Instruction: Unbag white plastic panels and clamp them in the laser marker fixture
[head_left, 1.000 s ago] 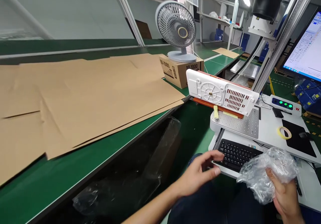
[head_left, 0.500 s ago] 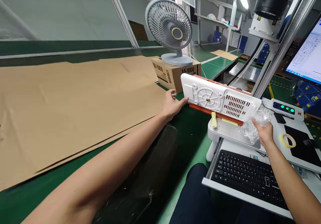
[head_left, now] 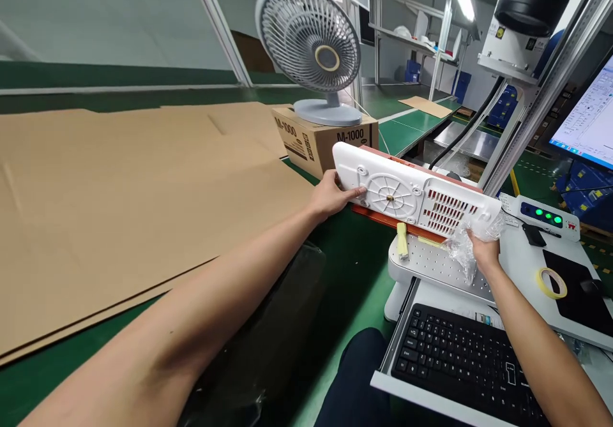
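White moulded plastic made up the flat rectangular housing panel (head_left: 414, 194), with a round ribbed boss and a field of red-backed vent slots. In the head view it lay tilted on the perforated white metal platform (head_left: 433, 264), over an orange strip along its lower edge. Judging by how things lay, the panel was gripped at both ends but not yet lifted clear: its lower edge looked to rest on the platform, so carrying it anywhere was still to be done.

At the panel's left end, the left hand (head_left: 330, 194) was curled around the corner, thumb pressed on the face beside the round boss and fingers tucked behind. That arm stretched long and nearly straight across the green table (head_left: 368, 274).

At the panel's right end, the right hand (head_left: 481, 251) was closed under the lower corner, pinching a crumpled clear plastic film (head_left: 462, 242) against the panel. Its forearm ran back over the black keyboard (head_left: 460, 366) below the panel.

Behind the panel stood a grey desk fan (head_left: 311, 44) on a brown cardboard box (head_left: 323, 140). Left of the panel lay flat brown cardboard sheets (head_left: 119, 191). Right of it sat a yellow tape roll (head_left: 549, 282).
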A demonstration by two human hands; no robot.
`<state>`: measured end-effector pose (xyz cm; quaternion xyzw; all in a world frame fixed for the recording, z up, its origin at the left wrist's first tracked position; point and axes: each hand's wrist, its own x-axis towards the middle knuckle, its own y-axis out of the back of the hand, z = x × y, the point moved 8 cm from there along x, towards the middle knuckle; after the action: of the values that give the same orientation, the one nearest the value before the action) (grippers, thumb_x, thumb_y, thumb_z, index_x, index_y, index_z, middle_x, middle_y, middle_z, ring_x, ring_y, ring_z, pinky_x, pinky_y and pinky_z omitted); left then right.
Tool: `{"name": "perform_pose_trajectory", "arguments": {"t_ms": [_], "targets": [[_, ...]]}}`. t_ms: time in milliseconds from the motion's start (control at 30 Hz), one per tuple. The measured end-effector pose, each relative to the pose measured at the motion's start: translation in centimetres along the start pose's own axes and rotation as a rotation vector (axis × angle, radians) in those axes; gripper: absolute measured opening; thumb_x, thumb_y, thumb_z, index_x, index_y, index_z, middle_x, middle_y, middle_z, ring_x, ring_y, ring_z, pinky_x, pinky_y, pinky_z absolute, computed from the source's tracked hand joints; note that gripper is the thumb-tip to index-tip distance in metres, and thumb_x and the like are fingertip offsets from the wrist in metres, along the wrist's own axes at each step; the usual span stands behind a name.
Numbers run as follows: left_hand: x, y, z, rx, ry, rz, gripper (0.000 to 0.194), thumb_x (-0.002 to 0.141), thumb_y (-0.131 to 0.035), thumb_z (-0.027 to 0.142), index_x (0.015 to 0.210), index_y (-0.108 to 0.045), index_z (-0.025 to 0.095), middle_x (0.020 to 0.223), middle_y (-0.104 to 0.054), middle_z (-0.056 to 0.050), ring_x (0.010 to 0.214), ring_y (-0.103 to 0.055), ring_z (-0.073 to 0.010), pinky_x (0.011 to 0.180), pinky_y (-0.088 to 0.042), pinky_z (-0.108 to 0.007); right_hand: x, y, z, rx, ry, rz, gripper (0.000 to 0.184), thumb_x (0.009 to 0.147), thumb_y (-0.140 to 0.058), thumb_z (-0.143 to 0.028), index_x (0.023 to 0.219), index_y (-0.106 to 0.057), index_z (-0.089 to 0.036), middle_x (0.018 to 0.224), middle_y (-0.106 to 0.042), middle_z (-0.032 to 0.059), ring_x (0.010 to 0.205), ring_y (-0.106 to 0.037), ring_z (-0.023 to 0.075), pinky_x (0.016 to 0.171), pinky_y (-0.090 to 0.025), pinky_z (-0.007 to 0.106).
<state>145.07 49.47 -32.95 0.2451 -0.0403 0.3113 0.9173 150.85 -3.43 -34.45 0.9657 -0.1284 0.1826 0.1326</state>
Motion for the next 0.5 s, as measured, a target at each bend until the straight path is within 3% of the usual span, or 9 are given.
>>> {"name": "perform_pose_trajectory", "arguments": {"t_ms": [100,233,500], "targets": [[0.2,-0.2,-0.5,0.036,0.016,-0.007,0.091,0.071,-0.091,0.067,0.141,-0.055,0.022,0.130,-0.073,-0.012,0.114,-0.070,-0.0352,0.096,-0.058,-0.045,-0.2,-0.1,-0.1,-0.015,-0.001,0.028,0.091,0.070,-0.086,-0.062,0.144,-0.065,-0.014,0.151,-0.066,0.0201,0.143,-0.061,0.0369,0.128,-0.043,0.049],[0.1,-0.5,-0.3,-0.064,-0.010,0.032,0.083,0.073,-0.091,0.059,0.137,-0.054,0.023,0.130,-0.071,-0.011,0.113,-0.068,-0.0315,0.092,-0.056,-0.039,-0.3,0.2,-0.8,-0.028,0.004,0.052,0.088,0.067,-0.086,-0.062,0.138,-0.068,-0.013,0.148,-0.067,0.0226,0.143,-0.060,0.0400,0.129,-0.041,0.051],[-0.5,0.1,1.5,-0.128,0.011,0.076,0.074,0.070,-0.096,0.045,0.128,-0.059,0.019,0.128,-0.072,-0.012,0.109,-0.068,-0.0304,0.093,-0.057,-0.040,-0.3,0.3,-1.9,-0.002,0.001,0.068,0.092,0.067,-0.086,-0.057,0.143,-0.064,-0.011,0.151,-0.065,0.0225,0.143,-0.060,0.0388,0.128,-0.042,0.050]]}}
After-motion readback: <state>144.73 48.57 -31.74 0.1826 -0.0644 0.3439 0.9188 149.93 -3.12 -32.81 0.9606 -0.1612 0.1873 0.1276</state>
